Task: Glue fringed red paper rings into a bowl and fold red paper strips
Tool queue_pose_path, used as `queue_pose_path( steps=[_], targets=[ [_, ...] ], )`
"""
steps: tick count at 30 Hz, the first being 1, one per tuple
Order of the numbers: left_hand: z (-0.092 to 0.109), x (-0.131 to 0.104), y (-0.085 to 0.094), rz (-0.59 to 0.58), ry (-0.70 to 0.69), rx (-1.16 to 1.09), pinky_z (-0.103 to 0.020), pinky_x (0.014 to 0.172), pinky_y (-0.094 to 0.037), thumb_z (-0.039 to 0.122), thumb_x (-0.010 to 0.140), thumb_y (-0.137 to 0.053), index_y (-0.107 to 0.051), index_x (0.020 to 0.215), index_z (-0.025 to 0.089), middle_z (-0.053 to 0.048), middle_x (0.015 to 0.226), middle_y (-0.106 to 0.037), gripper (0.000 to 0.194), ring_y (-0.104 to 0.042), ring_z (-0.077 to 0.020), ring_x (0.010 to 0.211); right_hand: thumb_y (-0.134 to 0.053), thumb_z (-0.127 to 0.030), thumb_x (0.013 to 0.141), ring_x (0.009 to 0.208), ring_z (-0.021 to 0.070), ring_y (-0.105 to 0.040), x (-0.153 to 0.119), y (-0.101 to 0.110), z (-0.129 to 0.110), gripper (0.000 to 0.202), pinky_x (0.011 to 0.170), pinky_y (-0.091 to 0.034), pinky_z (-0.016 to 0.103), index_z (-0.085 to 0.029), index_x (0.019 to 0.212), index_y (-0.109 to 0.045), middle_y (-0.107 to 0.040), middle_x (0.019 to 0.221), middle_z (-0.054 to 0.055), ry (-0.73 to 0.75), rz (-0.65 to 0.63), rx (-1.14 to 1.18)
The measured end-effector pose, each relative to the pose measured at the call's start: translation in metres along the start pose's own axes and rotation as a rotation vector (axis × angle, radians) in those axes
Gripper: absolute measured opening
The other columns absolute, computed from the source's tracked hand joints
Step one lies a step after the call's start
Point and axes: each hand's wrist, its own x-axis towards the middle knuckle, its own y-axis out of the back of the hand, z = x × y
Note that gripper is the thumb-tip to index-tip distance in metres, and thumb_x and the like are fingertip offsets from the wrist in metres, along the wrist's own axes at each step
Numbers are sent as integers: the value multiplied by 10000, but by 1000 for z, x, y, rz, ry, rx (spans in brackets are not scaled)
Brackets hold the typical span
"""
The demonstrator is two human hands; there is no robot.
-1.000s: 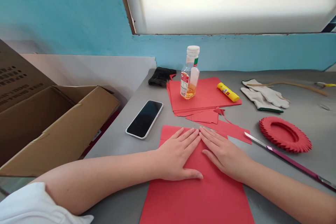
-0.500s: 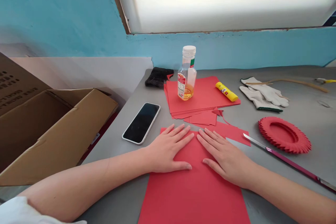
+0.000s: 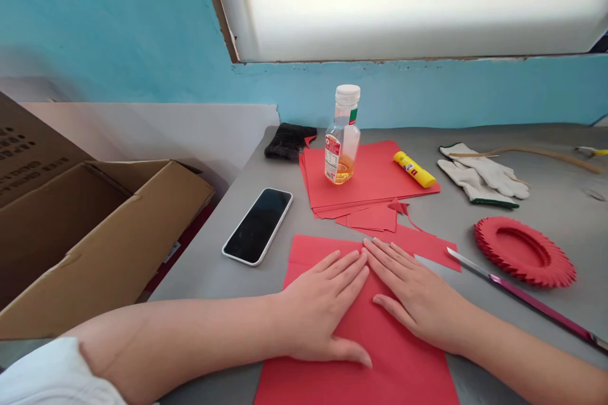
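Observation:
A sheet of red paper (image 3: 380,373) lies in front of me, with a crease running across near its far edge. My left hand (image 3: 327,310) rests flat on it left of the middle, fingers stretched and thumb out to the side. On the far right part of the same sheet lies my right hand (image 3: 413,288), fingers extended and palm down. The fingertips of both hands come close together near the far edge. Neither hand grips anything. Just beyond the right hand are red paper strips (image 3: 427,245) and smaller red pieces (image 3: 373,217).
A bottle (image 3: 341,152) and a yellow glue stick (image 3: 413,169) stand and lie on stacked red sheets (image 3: 375,193). Left is a phone (image 3: 258,226); right, a long blade (image 3: 536,300), a red pleated paper ring (image 3: 525,252) and white gloves (image 3: 479,174). A cardboard box (image 3: 123,228) is beside the table.
My left hand has slid back toward me from the sheet's far edge, uncovering the crease there. My right hand has stayed almost in place. The view has shifted slightly.

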Motion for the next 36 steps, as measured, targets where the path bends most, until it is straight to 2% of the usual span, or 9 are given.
queue_pose_path(
  steps=[4, 9, 14, 19, 27, 36],
  targets=[
    [7, 4, 2, -41, 22, -41, -460, 1109, -18, 706, 786, -328, -45, 1427, 65, -136, 1478, -17, 949, 24, -272, 1365, -380, -379, 894, 1333, 232, -227, 0, -3, 0, 600, 1056, -322, 423, -125, 1413, -217, -247, 1454, 104, 9, -1, 1],
    [0, 4, 4, -20, 136, -28, -620, 1033, 1, 772, 702, -375, -159, 1427, 214, -120, 1486, -41, 940, 12, -373, 1346, -365, -387, 899, 1329, 224, -243, 0, 0, 1, 590, 1050, -332, 412, -135, 1413, -221, -277, 1445, 94, -4, 3, 14],
    [-5, 3, 1, 24, 123, -26, -624, 1029, -28, 780, 697, -367, -154, 1422, 283, -110, 1491, -43, 905, -9, -377, 1346, -380, -399, 892, 1319, 234, -270, 3, 1, -3, 590, 1048, -331, 422, -138, 1405, -252, -304, 1434, 104, -33, 22, 43],
    [-6, 3, -1, 36, 121, -20, -610, 1038, -30, 791, 686, -364, -153, 1425, 253, -134, 1489, -32, 938, 1, -373, 1346, -355, -355, 904, 1330, 227, -240, 12, 2, -12, 583, 1064, -307, 411, -78, 1402, -234, -282, 1438, 130, 17, 30, 104],
    [-7, 5, -3, 36, 124, 3, -629, 1026, -27, 805, 681, -341, -278, 1387, 257, -127, 1492, -60, 896, -1, -394, 1341, -379, -423, 887, 1331, 214, -245, 17, 5, -6, 595, 1081, -273, 423, -167, 1408, -245, -279, 1448, 72, -8, -60, 279],
    [-10, 0, -3, 25, 137, 13, -619, 1026, -23, 799, 684, -348, -136, 1419, 318, -118, 1495, -7, 904, 6, -390, 1342, -387, -434, 883, 1327, 223, -257, 15, 6, -5, 594, 1072, -287, 433, -195, 1409, -248, -288, 1447, 60, -33, -50, 274]
  ],
)
